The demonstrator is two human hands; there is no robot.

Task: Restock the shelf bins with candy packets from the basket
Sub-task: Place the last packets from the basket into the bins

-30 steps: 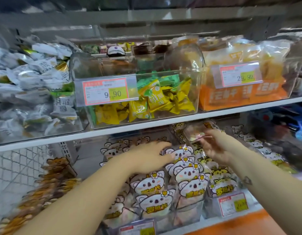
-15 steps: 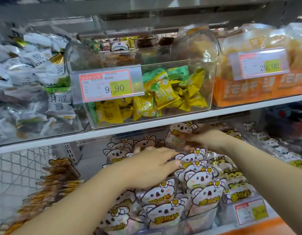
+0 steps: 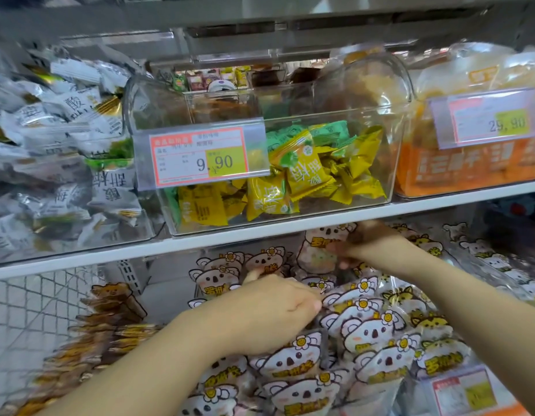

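At far left, a bin of silver-white packets (image 3: pixel 59 163) sat on the upper shelf, with brown bear packets (image 3: pixel 110 325) on the lower shelf. The left hand (image 3: pixel 269 313) lay on the koala packets (image 3: pixel 365 334) in the lower bin, fingers curled down among their tops; whether it gripped one could not be told. Farther right, under the clear bin of yellow packets (image 3: pixel 290 181), the blurred right hand (image 3: pixel 371 244) pinched a single koala packet (image 3: pixel 317 250), upright at the row's far end.
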